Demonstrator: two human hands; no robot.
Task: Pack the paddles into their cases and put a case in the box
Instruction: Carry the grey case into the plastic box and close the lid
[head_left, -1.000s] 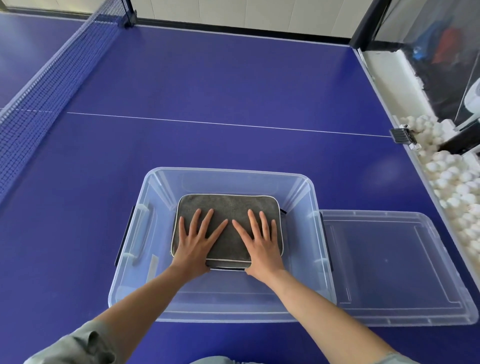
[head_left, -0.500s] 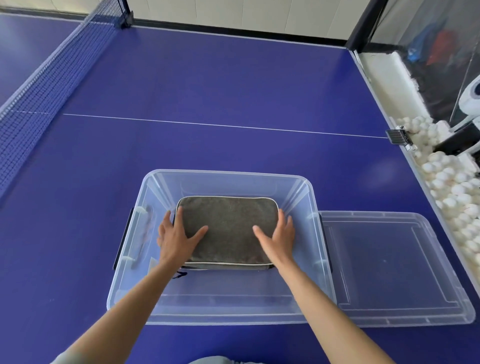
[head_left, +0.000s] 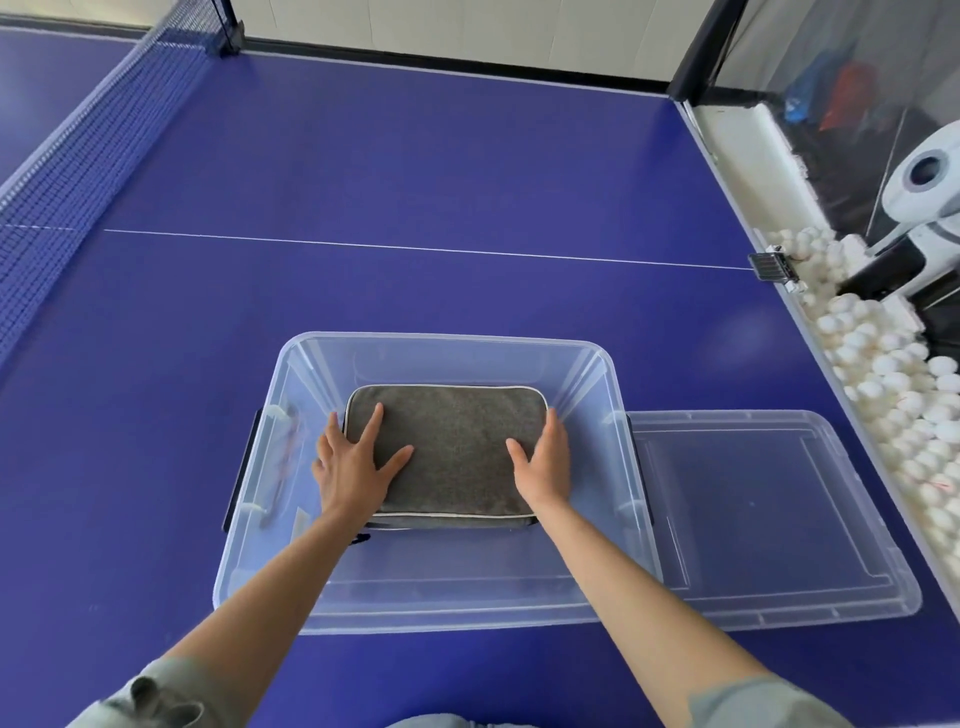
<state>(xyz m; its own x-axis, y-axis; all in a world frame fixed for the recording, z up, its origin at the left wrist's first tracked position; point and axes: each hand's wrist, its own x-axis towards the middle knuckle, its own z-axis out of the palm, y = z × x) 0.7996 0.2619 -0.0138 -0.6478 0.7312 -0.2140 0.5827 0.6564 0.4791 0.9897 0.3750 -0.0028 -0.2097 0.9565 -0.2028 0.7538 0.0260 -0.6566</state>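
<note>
A grey fabric paddle case (head_left: 452, 447) with pale piping lies flat inside the clear plastic box (head_left: 441, 347), on top of another case whose edge shows under its near side. My left hand (head_left: 353, 470) rests on the case's left edge, fingers spread. My right hand (head_left: 543, 465) cups the case's right edge, thumb on top. No paddle is visible.
The box's clear lid (head_left: 769, 514) lies flat on the blue table (head_left: 415, 182) just right of the box. The net (head_left: 67, 176) runs along the left. A trough of several white balls (head_left: 893, 384) and a white machine (head_left: 930, 208) border the right edge.
Both hands slid from lying flat on the middle of the case outward to its left and right edges. The case has stayed in the box.
</note>
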